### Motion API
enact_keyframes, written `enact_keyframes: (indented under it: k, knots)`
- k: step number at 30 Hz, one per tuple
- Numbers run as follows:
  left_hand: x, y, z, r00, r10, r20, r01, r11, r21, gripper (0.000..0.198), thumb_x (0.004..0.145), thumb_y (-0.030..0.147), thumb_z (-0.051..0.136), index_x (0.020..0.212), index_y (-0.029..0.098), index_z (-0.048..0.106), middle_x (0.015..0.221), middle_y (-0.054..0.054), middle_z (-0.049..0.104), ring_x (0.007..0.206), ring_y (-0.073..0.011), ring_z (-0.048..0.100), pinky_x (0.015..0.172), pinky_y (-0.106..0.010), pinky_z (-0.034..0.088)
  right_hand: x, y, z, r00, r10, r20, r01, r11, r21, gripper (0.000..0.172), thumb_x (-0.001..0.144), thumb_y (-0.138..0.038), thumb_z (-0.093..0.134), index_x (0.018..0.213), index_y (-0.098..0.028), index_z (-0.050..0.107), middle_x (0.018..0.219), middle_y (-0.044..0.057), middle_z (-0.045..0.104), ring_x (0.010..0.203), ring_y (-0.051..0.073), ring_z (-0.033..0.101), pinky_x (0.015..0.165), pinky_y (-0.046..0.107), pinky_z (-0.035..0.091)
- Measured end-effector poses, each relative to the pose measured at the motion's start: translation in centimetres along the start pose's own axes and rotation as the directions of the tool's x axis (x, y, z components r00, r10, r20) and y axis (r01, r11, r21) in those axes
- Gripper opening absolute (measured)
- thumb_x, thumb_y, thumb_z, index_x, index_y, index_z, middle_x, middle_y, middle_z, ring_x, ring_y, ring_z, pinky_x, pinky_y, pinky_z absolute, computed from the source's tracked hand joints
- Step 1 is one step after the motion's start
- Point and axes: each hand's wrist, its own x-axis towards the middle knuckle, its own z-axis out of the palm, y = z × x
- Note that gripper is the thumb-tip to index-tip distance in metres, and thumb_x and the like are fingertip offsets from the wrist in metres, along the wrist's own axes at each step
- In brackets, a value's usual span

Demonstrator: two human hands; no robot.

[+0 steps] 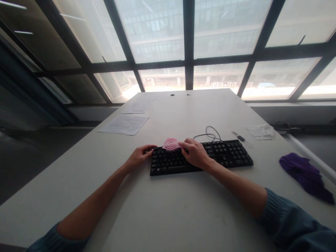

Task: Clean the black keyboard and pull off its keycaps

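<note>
A black keyboard [223,155] lies slightly askew on the white table in front of me. My left hand [140,155] grips its upper left corner, fingers at the back edge and thumb at the side. My right hand [195,152] reaches over the middle of the keys. Its fingers are closed on the right side of a pink round brush [170,144] with a ringed pattern on top. Short bristles show along the brush's lower edge, over the upper left keys. Whether they touch the keys, I cannot tell.
The keyboard's thin black cable [207,134] loops behind it. To the right are a small black-and-clear tool [240,137], a white tissue [260,132] and a purple cloth [306,175]. Printed papers [126,125] lie at the far left of the white table [168,213].
</note>
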Motion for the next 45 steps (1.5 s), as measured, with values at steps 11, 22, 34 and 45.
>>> enact_keyframes:
  k: [11, 22, 34, 45]
  knots:
    - [0.0, 0.1, 0.0, 1.000, 0.010, -0.008, -0.010, 1.000, 0.008, 0.046, 0.086, 0.049, 0.063, 0.118, 0.018, 0.072, 0.120, -0.009, 0.073, 0.112, -0.0282, 0.067, 0.099, -0.039, 0.054, 0.1, 0.1, -0.1, 1.000, 0.003, -0.007, -0.003, 1.000, 0.023, 0.031, 0.103, -0.022, 0.044, 0.124, -0.026, 0.066, 0.101, 0.007, 0.065, 0.097, 0.020, 0.056, 0.084, 0.030, 0.042]
    - [0.1, -0.1, 0.1, 1.000, 0.005, -0.010, -0.005, 1.000, -0.007, 0.049, 0.085, 0.051, 0.064, 0.119, 0.017, 0.072, 0.119, -0.009, 0.074, 0.111, -0.0279, 0.068, 0.099, -0.039, 0.053, 0.3, 1.0, 0.4, 0.991, 0.086, -0.101, -0.077, 0.993, 0.087, 0.029, 0.102, -0.023, 0.046, 0.118, -0.024, 0.070, 0.099, 0.007, 0.066, 0.097, 0.021, 0.055, 0.090, 0.032, 0.043]
    - [0.0, 0.2, 0.1, 1.000, -0.002, -0.001, 0.002, 1.000, -0.027, 0.051, 0.084, 0.053, 0.065, 0.119, 0.016, 0.071, 0.120, -0.010, 0.073, 0.112, -0.0295, 0.067, 0.099, -0.041, 0.053, 0.3, 0.7, 0.2, 1.000, -0.003, -0.025, 0.005, 0.998, 0.062, 0.033, 0.102, -0.023, 0.049, 0.131, -0.030, 0.064, 0.103, 0.005, 0.067, 0.099, 0.020, 0.055, 0.092, 0.032, 0.041]
    - [0.0, 0.3, 0.1, 1.000, 0.000, -0.014, 0.000, 1.000, -0.021, 0.052, 0.083, 0.055, 0.066, 0.117, 0.017, 0.072, 0.117, -0.010, 0.074, 0.110, -0.0291, 0.068, 0.097, -0.040, 0.055, 0.4, 0.7, 0.2, 0.999, -0.039, 0.018, 0.039, 0.999, 0.008, 0.044, 0.098, -0.013, 0.050, 0.133, -0.035, 0.064, 0.104, 0.005, 0.066, 0.098, 0.021, 0.053, 0.089, 0.032, 0.042]
